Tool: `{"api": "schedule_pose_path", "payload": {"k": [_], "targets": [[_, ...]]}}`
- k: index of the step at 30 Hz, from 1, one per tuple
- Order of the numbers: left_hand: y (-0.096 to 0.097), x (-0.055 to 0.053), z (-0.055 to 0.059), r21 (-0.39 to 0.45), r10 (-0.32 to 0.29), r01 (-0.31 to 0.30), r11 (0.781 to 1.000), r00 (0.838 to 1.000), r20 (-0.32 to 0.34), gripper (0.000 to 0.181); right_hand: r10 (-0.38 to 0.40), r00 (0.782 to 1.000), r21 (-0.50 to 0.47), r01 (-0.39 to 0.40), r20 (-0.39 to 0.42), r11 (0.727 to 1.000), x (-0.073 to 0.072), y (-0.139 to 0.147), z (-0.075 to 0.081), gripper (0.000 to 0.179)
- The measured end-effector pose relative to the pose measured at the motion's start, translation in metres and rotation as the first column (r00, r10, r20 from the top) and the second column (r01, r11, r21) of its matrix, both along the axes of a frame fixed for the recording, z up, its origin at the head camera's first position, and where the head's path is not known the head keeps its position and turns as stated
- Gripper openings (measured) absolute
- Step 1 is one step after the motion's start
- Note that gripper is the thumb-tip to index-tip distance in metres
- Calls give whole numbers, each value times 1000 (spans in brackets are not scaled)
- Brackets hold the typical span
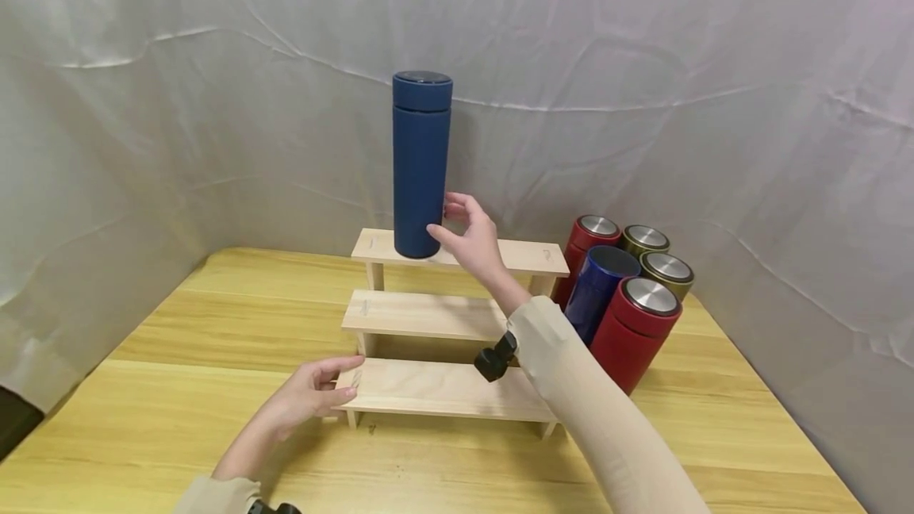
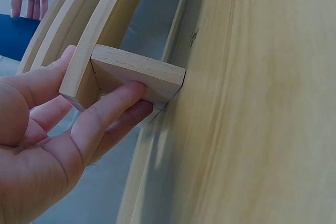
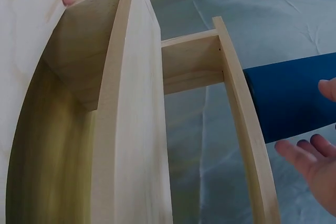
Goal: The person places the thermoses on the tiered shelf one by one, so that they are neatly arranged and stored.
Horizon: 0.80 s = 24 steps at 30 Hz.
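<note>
A tall dark blue thermos bottle [image 1: 420, 173] stands upright on the top step of a three-step wooden display stand [image 1: 428, 387], left of its middle. My right hand [image 1: 471, 240] is at the bottle's right side, the thumb in front and the fingers toward the back. In the right wrist view the thumb overlaps the bottle [image 3: 294, 98], while the loosely extended fingers lie along its edge; contact is hard to tell. My left hand [image 1: 307, 395] holds the left end of the lowest step. In the left wrist view its fingers touch the end support [image 2: 163, 77].
Right of the stand several bottles cluster: two red ones [image 1: 635, 331], a shiny blue one [image 1: 598, 292] and two gold-toned ones [image 1: 667, 268] with silver lids. A wood-grain table [image 1: 214, 387] bears everything. Grey fabric [image 1: 286, 117] hangs behind and at both sides.
</note>
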<state>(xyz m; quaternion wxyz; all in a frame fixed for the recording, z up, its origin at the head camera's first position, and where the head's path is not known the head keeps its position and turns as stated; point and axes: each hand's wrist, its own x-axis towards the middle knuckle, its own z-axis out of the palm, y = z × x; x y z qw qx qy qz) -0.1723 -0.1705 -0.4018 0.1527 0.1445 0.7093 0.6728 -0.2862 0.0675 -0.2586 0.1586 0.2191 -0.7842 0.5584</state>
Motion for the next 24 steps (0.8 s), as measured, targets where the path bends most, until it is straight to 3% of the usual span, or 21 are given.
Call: {"api": "schedule_pose_path", "payload": {"k": [9, 24], "targets": [[2, 0, 0, -12, 8, -8, 1000, 1000, -5, 59, -19, 1000, 111, 17, 9, 994, 4, 14, -3, 41], [0, 0, -3, -45, 7, -8, 999, 1000, -28, 61, 25, 1000, 43, -26, 15, 999, 29, 38, -6, 37]]}}
